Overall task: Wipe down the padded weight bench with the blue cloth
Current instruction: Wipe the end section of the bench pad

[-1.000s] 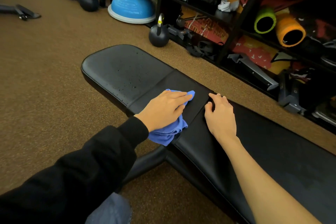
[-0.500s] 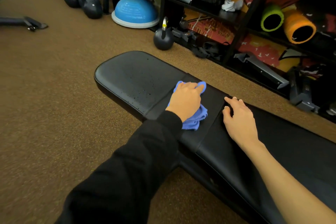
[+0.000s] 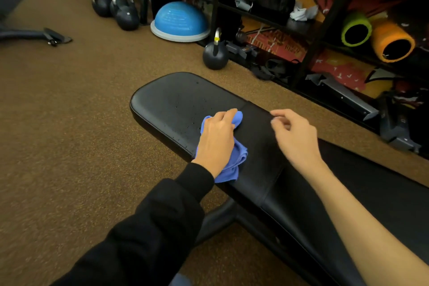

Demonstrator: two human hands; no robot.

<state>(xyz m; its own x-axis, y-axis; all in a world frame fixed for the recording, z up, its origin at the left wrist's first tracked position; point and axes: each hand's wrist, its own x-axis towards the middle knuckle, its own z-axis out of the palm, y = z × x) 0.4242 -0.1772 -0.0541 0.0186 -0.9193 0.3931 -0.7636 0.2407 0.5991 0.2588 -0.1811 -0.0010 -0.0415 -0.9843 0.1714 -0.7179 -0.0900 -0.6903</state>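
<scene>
Wiping the bench (image 3: 176, 100) near its seam.
Left hand (image 3: 217, 138) presses the cloth (image 3: 236, 158); right hand (image 3: 296, 137) hovers loosely open; next, the droplets beyond the seam.

Glossy smooth black padded bench (image 3: 176, 100) with droplets, soft crumpled blue cloth (image 3: 234, 165), rough speckled brown floor (image 3: 69, 123).

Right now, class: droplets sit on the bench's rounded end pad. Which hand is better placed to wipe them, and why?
The left hand. It presses the blue cloth on the bench, beside the droplets. The right hand holds nothing and sits farther from that end.
</scene>
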